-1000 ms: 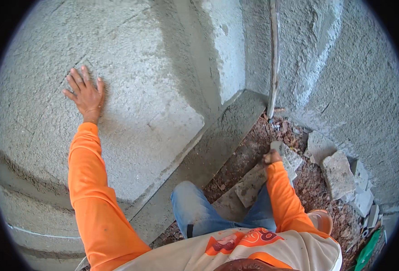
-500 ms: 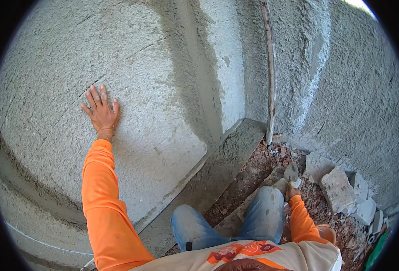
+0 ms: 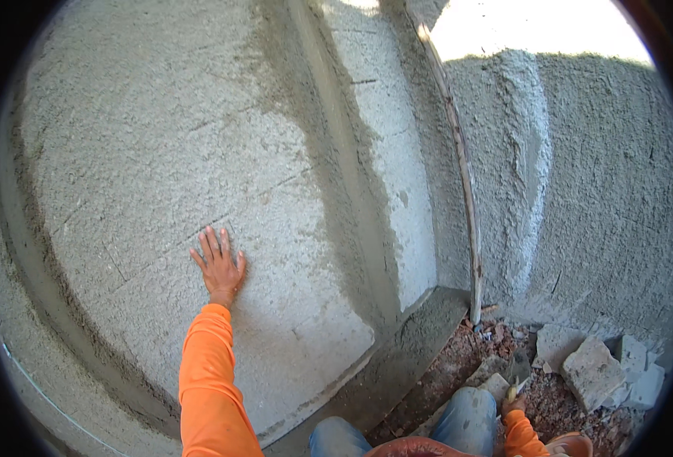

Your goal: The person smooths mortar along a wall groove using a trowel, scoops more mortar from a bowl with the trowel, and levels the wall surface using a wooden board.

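Note:
My left hand [image 3: 221, 273] presses flat against the rough grey block wall [image 3: 268, 259], fingers spread, just below a horizontal joint line. Nothing is in it. Low on the right, beside my knee, my right hand [image 3: 514, 406] is closed round the handle of a trowel [image 3: 517, 368]. The trowel's grey blade points away from me, over the rubble, and does not touch the wall. A smooth vertical band of mortar [image 3: 349, 167] runs up the wall to the right of my left hand. Another mortar band [image 3: 70, 320] curves along the far left.
A thin wooden pole [image 3: 462, 160] leans in the wall corner. Broken block pieces [image 3: 594, 372] lie on reddish soil at the right. A concrete ledge [image 3: 397, 358] runs along the wall's foot. A light string [image 3: 54, 407] crosses the lower left.
My view has tilted upward, so the wall and both hands sit lower in it and bright light shows at the top right. My left hand stays on the wall; my right keeps the trowel.

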Demonstrator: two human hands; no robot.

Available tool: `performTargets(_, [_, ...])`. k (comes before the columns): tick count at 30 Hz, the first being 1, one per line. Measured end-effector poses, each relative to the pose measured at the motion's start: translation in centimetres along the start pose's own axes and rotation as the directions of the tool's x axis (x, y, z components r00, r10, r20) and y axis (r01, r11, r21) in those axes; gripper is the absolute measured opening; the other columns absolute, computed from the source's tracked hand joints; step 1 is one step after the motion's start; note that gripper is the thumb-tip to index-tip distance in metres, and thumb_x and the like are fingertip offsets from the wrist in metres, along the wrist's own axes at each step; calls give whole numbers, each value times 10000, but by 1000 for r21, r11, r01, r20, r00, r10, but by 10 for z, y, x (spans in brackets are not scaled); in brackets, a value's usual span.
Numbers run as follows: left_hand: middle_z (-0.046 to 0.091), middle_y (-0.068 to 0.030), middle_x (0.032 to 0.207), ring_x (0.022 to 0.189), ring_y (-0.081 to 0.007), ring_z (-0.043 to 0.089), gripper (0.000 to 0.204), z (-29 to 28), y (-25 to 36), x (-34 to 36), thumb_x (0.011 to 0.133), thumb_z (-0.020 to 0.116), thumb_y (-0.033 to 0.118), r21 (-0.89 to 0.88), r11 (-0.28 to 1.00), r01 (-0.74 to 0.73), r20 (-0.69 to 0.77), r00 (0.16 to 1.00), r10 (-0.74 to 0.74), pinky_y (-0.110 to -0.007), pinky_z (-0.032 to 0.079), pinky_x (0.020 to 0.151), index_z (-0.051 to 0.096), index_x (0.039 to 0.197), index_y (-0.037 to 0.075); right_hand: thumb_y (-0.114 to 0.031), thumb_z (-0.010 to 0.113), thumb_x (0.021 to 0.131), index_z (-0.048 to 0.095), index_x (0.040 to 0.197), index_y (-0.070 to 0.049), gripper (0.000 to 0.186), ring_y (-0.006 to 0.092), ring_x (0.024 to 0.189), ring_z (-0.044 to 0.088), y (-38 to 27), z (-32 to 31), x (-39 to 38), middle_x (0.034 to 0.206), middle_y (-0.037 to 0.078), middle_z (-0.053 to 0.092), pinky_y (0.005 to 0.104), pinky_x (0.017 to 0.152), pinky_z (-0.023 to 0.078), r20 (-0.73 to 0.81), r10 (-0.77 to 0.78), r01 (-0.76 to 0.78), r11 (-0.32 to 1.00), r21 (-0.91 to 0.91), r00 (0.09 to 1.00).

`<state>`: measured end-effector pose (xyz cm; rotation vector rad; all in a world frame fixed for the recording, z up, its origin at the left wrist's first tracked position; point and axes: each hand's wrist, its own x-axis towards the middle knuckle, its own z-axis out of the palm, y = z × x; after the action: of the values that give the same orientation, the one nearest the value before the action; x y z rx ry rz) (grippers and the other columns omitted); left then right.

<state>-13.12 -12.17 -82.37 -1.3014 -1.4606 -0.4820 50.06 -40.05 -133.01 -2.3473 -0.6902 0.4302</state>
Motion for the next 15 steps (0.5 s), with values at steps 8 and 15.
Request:
performTargets(8, [78, -172, 1539, 1420, -356, 37, 718, -2, 4, 2, 872, 445, 446, -44, 999, -10, 0, 1000, 10, -603, -7, 1097, 226, 1459, 97, -272, 669, 723, 490, 1182, 12, 569, 420, 1010, 584, -22, -10, 15, 1090, 280, 582, 435, 852, 480, 95, 54, -62, 995, 82, 994])
performTargets(15, [63, -173, 1540, 1420, -359, 18, 718, 1, 6, 5, 871, 439, 445, -36, 999, 3, 19, 1000, -2, -603, -23, 1096, 224, 1460, 97, -379, 601, 778, 511, 1232, -40, 574, 374, 1159, 507, -6, 26, 76, 1220, 248, 531, 406, 967, 417, 263, 142, -69, 961, -268, 954])
